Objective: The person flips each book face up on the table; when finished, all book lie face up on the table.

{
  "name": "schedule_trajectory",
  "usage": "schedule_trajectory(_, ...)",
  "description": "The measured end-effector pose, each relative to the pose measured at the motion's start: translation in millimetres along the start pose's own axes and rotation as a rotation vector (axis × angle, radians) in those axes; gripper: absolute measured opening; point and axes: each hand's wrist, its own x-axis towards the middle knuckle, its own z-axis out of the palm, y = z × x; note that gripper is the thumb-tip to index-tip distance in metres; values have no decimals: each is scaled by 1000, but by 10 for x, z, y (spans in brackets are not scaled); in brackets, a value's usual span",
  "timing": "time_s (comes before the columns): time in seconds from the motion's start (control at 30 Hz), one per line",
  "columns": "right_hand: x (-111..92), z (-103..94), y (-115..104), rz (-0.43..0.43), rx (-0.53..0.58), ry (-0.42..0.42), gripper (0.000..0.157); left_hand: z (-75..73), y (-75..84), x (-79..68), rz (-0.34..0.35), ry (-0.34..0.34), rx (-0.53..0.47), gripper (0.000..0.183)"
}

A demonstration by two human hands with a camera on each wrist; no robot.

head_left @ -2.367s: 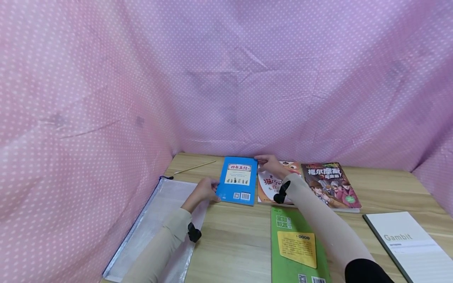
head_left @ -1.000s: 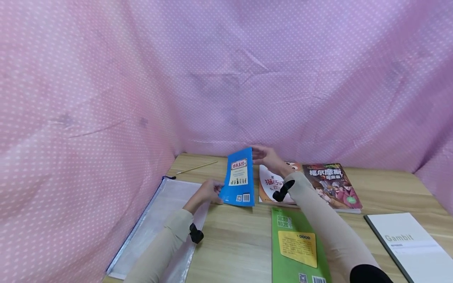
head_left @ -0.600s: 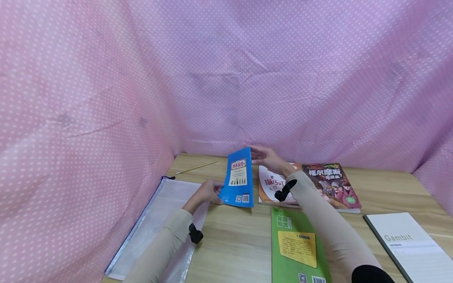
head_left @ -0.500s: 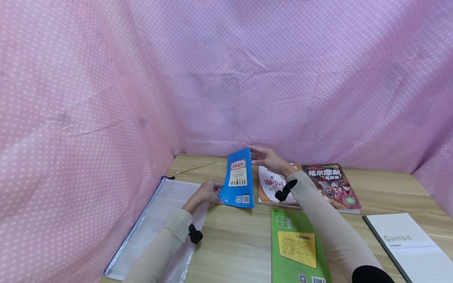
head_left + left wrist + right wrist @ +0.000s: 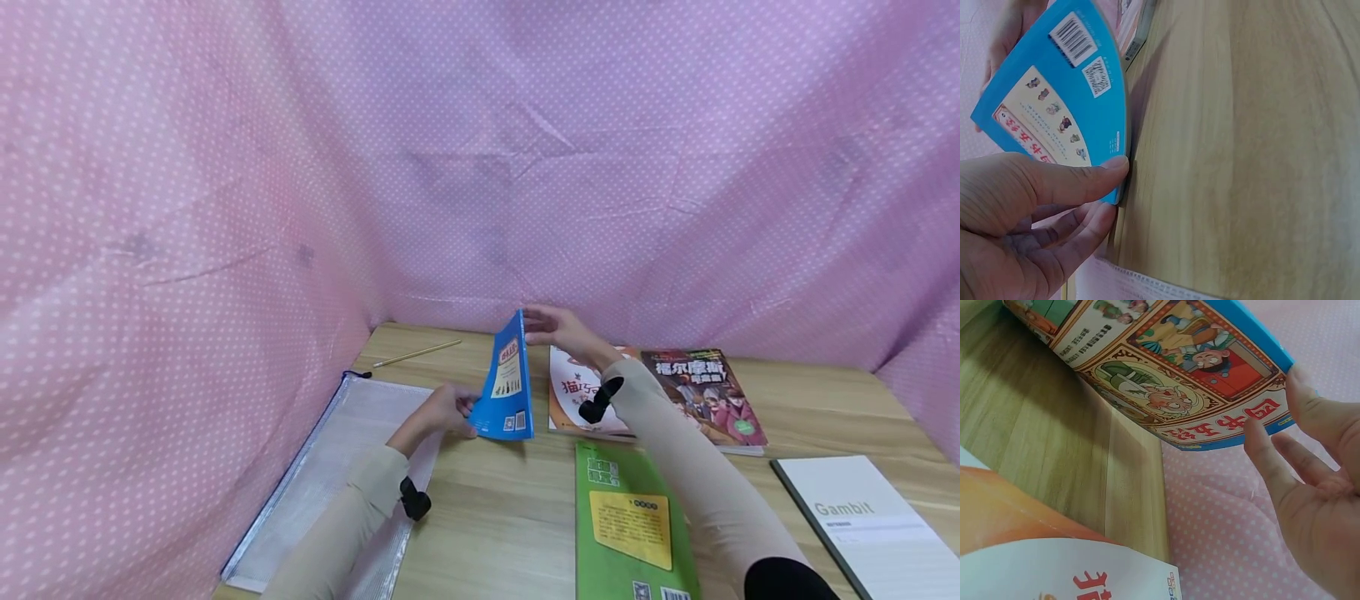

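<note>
A thin blue book (image 5: 501, 396) is tilted up off the wooden table, its right side raised and its cover bowed. My left hand (image 5: 442, 410) pinches its lower left corner, thumb on the back cover in the left wrist view, fingers beneath. My right hand (image 5: 564, 332) holds the raised upper right edge. In the right wrist view the thumb (image 5: 1310, 403) lies at the spine edge and a fingertip is at the illustrated front cover (image 5: 1204, 369). An orange and white book (image 5: 573, 387) lies below and beside my right hand, partly covered by the forearm.
A clear zip pouch (image 5: 330, 483) lies under my left forearm. A gold pencil-like stick (image 5: 417, 353) is behind it. Right of the orange book lies a dark comic-style book (image 5: 705, 396). A green book (image 5: 626, 475) and a white notebook (image 5: 862, 508) are nearer. Pink dotted cloth (image 5: 480, 167) hangs behind.
The blue book lay flat at first; its right side has been lifted and is now tilted further, the right edge moving leftward with my right hand. My left hand stays at the lower left corner.
</note>
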Motion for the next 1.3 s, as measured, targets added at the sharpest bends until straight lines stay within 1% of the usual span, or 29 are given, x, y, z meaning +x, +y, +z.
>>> schedule_trajectory(0.2,48,-3,17,25,38,-14,67,31,-2,-4,25,10,46,70)
schedule_trajectory(0.33,69,-25,43,25,43,-33,66,40,-7,5,53,17,81,68)
schedule_trajectory(0.5,83,-48,57,1,12,-52,65,44,-19,20,38,22,72,69)
schedule_trajectory(0.63,100,-50,51,3,-11,-58,65,46,-28,30,33,17,69,70)
schedule_trajectory(0.8,136,-43,48,23,8,-45,61,58,-32,38,29,19,57,71)
schedule_trajectory(0.9,163,-40,49,32,23,-33,60,71,-20,22,40,20,46,69)
schedule_trajectory(1.13,193,-49,67,66,23,-5,58,130,-10,-13,110,-7,32,63)
schedule_trajectory(1.3,198,-55,111,82,60,18,54,173,-33,-21,132,-7,8,58)
